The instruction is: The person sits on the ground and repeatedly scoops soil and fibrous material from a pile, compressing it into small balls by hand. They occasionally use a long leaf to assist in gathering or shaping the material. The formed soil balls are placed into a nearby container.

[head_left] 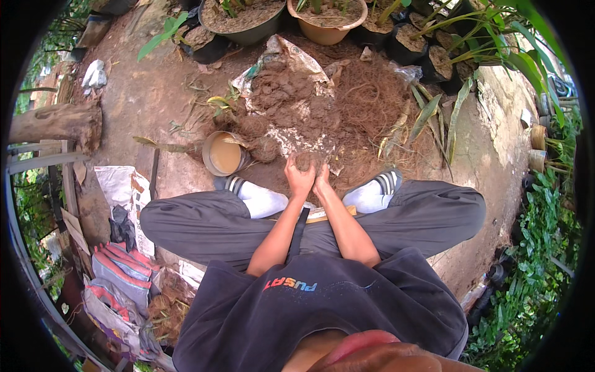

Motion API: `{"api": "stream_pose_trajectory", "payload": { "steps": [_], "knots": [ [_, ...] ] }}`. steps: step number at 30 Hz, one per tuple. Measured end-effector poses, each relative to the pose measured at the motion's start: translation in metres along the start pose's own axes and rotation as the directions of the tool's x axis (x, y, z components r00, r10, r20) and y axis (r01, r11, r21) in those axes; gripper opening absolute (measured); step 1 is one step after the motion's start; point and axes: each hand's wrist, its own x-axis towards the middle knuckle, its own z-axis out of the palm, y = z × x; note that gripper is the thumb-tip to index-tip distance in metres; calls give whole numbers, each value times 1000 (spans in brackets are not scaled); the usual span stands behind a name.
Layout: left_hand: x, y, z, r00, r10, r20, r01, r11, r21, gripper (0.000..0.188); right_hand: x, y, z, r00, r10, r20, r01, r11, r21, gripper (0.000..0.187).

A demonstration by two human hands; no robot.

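My left hand (300,176) and my right hand (321,177) are cupped together around a brown clump of soil (304,162), just in front of my crossed legs. The fingers curl about its sides and partly hide it. Beyond them lies a heap of wet, dark soil (285,90) on a spread white sack (282,48). To its right is a tangled pile of brown fibre (372,93). A round, fibrous brown ball (265,149) rests left of my hands, beside a bucket (208,158) of muddy water.
Potted plants in a grey pot (248,36), a tan pot (326,32) and several black bags line the far side. Long cut leaves (455,118) lie at the right. A log (56,124) and folded striped sacks (124,273) are at the left.
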Motion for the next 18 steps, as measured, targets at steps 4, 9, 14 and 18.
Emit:
{"api": "stream_pose_trajectory", "payload": {
  "steps": [4, 9, 14, 18],
  "knots": [
    [-5, -30, 8, 999, -25, 29, 22, 995, 93, 30, -4, 1, 4, 979, -58, -194, 64, 998, 25, 36],
    [-9, -38, 12, 975, -190, 114, 211, 951, -225, 35, 6, -5, -2, 990, -82, -116, 75, 995, -62, 42],
    [-6, -27, 13, 953, -299, 56, 299, 887, -352, 26, 11, -9, -9, 964, -182, -191, 133, 961, -243, 41],
    [-4, -38, 10, 819, -572, 55, 516, 690, -508, 32, -24, -33, 25, 883, -446, -147, 238, 695, -678, 36]
  ]
}}
